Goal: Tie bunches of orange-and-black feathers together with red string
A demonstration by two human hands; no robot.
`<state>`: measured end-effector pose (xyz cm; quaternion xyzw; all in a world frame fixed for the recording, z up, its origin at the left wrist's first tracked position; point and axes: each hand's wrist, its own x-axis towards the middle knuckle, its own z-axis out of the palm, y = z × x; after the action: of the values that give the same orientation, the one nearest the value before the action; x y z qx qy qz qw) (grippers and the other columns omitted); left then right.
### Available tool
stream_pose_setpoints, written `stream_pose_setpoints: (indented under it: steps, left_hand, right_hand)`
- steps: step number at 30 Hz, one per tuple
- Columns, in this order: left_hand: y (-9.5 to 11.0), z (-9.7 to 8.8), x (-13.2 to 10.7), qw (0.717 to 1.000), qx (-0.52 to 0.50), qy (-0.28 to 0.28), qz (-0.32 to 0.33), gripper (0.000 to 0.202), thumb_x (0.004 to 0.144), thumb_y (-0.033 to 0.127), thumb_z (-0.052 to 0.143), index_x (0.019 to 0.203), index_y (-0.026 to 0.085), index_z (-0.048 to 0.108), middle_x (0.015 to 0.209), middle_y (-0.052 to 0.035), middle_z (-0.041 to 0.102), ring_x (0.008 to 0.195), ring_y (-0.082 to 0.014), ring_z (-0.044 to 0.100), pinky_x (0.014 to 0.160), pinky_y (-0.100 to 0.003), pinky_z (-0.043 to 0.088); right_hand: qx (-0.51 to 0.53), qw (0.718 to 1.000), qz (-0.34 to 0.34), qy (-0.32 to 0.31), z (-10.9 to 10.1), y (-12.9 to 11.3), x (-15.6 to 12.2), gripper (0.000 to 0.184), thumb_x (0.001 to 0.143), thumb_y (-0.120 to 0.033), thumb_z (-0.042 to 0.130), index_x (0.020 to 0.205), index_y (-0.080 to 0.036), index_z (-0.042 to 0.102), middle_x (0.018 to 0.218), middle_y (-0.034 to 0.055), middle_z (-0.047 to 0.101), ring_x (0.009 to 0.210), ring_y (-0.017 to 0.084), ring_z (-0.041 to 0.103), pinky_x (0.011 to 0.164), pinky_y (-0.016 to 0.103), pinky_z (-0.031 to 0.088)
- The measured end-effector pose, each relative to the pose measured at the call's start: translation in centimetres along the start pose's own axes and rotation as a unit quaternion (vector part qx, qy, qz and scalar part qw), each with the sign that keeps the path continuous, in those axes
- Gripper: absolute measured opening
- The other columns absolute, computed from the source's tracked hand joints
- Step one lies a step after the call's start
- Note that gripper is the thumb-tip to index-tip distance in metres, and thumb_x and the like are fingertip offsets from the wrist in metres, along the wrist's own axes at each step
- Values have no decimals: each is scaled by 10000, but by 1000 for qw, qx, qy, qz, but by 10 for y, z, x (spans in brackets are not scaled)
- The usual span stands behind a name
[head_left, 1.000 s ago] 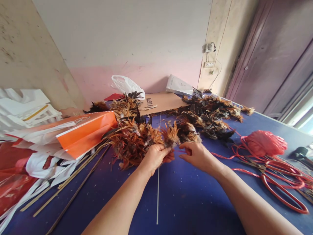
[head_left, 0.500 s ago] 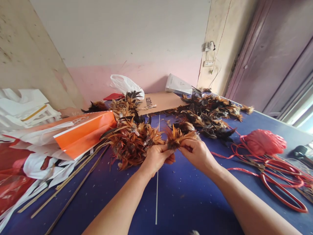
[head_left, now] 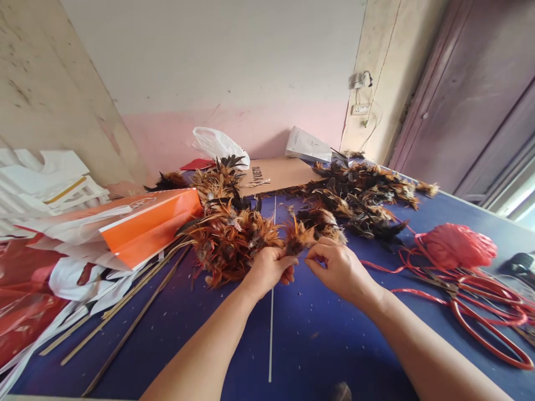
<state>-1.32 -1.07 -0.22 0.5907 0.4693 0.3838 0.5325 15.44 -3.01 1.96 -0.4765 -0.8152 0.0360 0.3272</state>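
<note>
My left hand (head_left: 270, 268) is closed, thumb on top, around the base of a small tuft of brown feathers (head_left: 297, 238) that fans upward. Just to its right, my right hand (head_left: 337, 266) has thumb and forefinger pinched together; whatever is between them is too small to make out. A slim gap shows between the two hands. Beyond my left hand lies a heap of orange-brown feathers (head_left: 228, 239). A darker feather pile (head_left: 359, 192) spreads across the table behind my right hand.
A ball of red plastic twine (head_left: 458, 245) and red-handled scissors (head_left: 489, 320) lie on the blue table (head_left: 326, 345) at right. Thin sticks (head_left: 134, 326) and an orange-and-white paper bag (head_left: 146, 223) are at left. Flat cardboard (head_left: 284, 172) sits at the back, near a white plastic bag (head_left: 219, 146).
My right hand has drawn slightly away from the feather tuft, its fingertips now apart from it. My left hand keeps its hold. The view has shifted a little.
</note>
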Motion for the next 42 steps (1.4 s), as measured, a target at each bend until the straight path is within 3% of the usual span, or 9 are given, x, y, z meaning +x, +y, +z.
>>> stream_pose_setpoints:
  steps: [3, 11, 16, 24, 30, 35, 38, 40, 42]
  left_hand:
    - [-1, -1, 0, 999, 27, -18, 11, 242, 707, 343, 534, 586, 135, 557, 458, 27, 504, 398, -93, 516, 387, -194, 406]
    - [2, 6, -8, 987, 69, -146, 9, 265, 713, 320, 509, 512, 147, 504, 445, 17, 516, 382, -98, 510, 394, -203, 419]
    - [4, 7, -11, 984, 69, -166, 14, 281, 697, 377, 550, 539, 145, 536, 473, 12, 528, 382, -103, 512, 408, -219, 432]
    - [12, 7, -16, 979, 50, -196, 27, 267, 724, 367, 539, 575, 145, 539, 502, 12, 531, 412, -108, 535, 447, -226, 453]
    - [6, 8, -15, 978, 131, -153, 58, 295, 748, 389, 501, 568, 155, 524, 480, 20, 507, 399, -101, 498, 415, -212, 417]
    - [13, 10, -20, 954, 208, -122, 180, 305, 770, 340, 492, 540, 149, 547, 486, 16, 505, 458, -88, 484, 469, -195, 381]
    - [19, 11, -22, 964, 147, -118, 185, 307, 769, 358, 498, 558, 145, 563, 525, 10, 524, 478, -86, 491, 486, -197, 397]
    - [22, 12, -20, 980, 70, -102, 155, 320, 767, 390, 494, 578, 143, 567, 529, 6, 533, 464, -86, 496, 479, -202, 416]
    - [21, 11, -17, 990, 5, -55, 131, 333, 758, 413, 503, 579, 139, 564, 524, 4, 540, 452, -85, 500, 465, -203, 426]
  right_hand:
    - [-14, 999, -37, -22, -4, -5, -2, 113, 760, -196, 501, 692, -187, 590, 734, 12, 518, 613, 99, 480, 564, 209, 360]
    - [-7, 987, -147, -62, -14, -13, -2, 191, 847, -187, 391, 780, -163, 567, 868, 52, 556, 725, 102, 533, 646, 199, 391]
    - [-1, 990, -115, -78, -11, -6, 0, 186, 849, -189, 394, 769, -182, 562, 717, 10, 593, 627, 90, 528, 573, 181, 354]
    - [3, 997, -36, -67, -9, -2, -1, 166, 829, -234, 417, 787, -212, 576, 648, -20, 621, 528, 83, 516, 514, 181, 310]
    - [-8, 997, 8, -74, -7, -3, -1, 196, 824, -269, 413, 801, -222, 601, 581, -21, 599, 482, 89, 500, 498, 192, 308]
    - [125, 984, 74, -105, -5, 9, 4, 185, 771, -317, 483, 715, -184, 599, 556, -18, 560, 487, 90, 463, 475, 192, 329]
    - [291, 938, 114, -151, -9, 16, 7, 201, 748, -331, 495, 686, -160, 582, 600, 0, 569, 509, 94, 474, 472, 198, 353]
    - [369, 910, 124, -141, -11, 17, 7, 231, 768, -347, 460, 695, -156, 568, 637, 9, 576, 474, 80, 451, 444, 200, 340]
    - [394, 900, 140, -121, -9, 16, 8, 243, 772, -365, 460, 683, -157, 549, 616, -2, 560, 404, 56, 385, 392, 193, 288]
